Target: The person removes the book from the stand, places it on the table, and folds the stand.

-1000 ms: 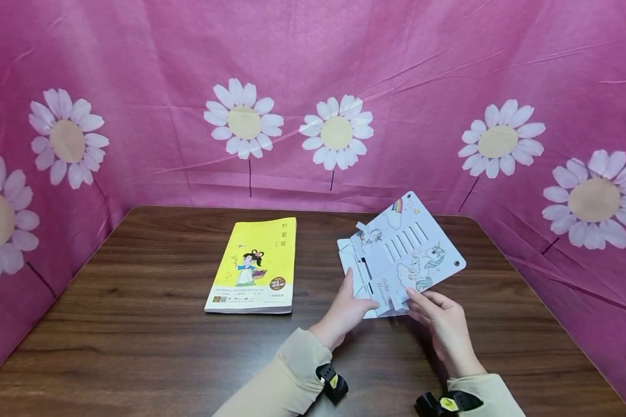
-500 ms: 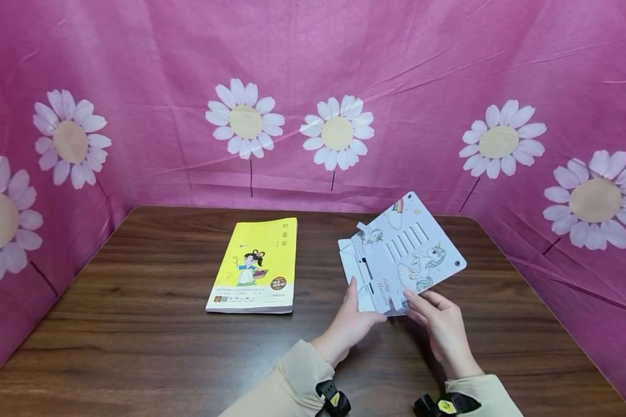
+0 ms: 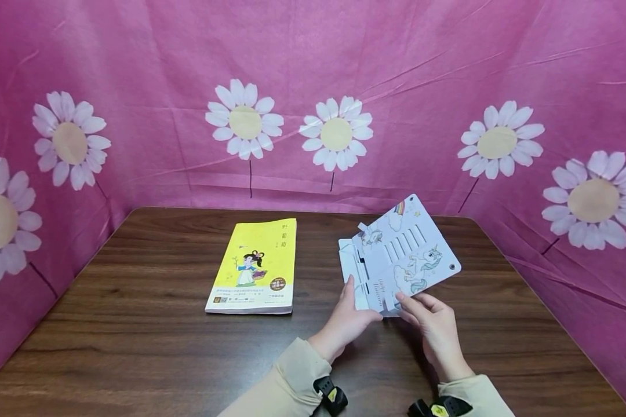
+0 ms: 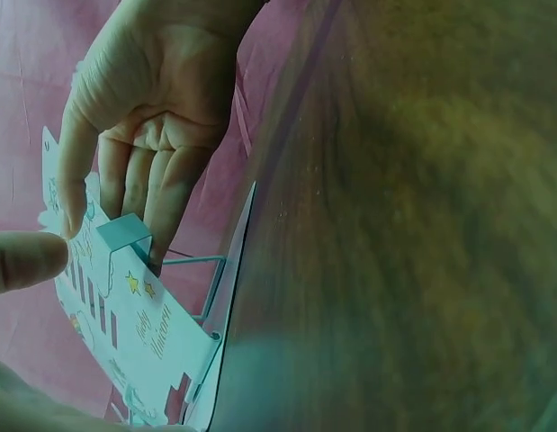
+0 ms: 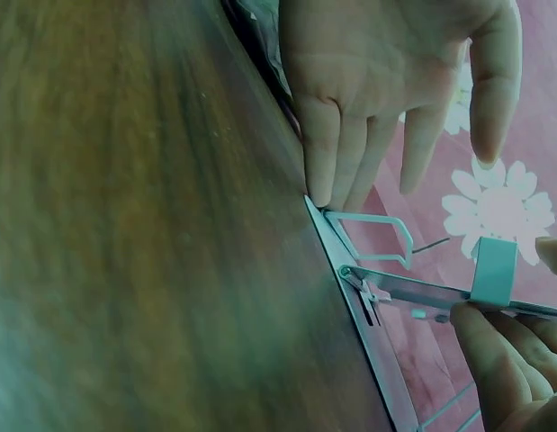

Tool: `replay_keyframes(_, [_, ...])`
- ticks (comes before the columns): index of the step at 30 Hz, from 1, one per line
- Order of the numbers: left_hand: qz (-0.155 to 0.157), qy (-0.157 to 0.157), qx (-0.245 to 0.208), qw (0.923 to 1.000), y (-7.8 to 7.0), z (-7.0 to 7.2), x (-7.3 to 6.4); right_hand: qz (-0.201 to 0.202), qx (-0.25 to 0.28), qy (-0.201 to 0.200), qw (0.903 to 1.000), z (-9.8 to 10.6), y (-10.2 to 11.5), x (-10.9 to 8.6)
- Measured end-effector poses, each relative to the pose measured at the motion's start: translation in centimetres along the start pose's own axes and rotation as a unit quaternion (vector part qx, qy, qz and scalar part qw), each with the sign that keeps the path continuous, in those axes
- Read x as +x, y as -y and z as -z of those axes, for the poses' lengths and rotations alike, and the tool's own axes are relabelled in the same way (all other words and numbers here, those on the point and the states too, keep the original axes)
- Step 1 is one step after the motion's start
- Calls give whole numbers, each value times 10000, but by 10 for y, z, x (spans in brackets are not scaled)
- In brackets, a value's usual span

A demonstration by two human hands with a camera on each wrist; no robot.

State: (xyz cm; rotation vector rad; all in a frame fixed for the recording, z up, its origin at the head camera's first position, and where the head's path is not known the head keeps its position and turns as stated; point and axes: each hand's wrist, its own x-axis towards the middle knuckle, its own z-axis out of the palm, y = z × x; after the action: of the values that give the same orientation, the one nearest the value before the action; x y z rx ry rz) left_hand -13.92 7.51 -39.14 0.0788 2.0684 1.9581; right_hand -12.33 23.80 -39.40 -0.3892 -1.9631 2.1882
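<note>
A pale blue metal book stand [image 3: 409, 249], printed with unicorns and a rainbow, stands at the right of the table. Its slotted panel is tilted up from its flat base [image 5: 372, 346], with a wire prop [image 5: 372, 216] between them. My right hand [image 3: 435, 330] pinches the panel's near edge beside a small clip [image 4: 125, 232], thumb on the printed face and fingers behind. My left hand [image 3: 346, 324] is at the base's near left corner. In the right wrist view its fingers [image 5: 350, 153] look straight and touch the base's edge, thumb apart.
A yellow paperback book [image 3: 258, 266] lies face up left of the stand on the brown wooden table [image 3: 151, 347]. Behind the table hangs a pink cloth [image 3: 292, 35] printed with white daisies.
My right hand has shifted slightly left with the panel's edge, and the panel's right corner has moved left a little. My left hand has moved only slightly. The book has not moved.
</note>
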Motion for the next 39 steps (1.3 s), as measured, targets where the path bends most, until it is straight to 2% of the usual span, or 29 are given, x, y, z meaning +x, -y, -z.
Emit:
replay_keyframes(9, [-113,-40,-67,9999,2,7,6,172,191,8,9997,-10,-4,-5])
replay_keyframes(20, [-75,-198,182,9996,5,12,16,171,417,221,9987,-19,-8,-14])
replay_keyframes(32, [-157,-280,87,9994,6,20,24,264,323,468,9980,-31,-10,-22])
replay_keyframes(39, [-40,-281,55,9996,6,24,26,195,217,550,9981,-35,-12,-26])
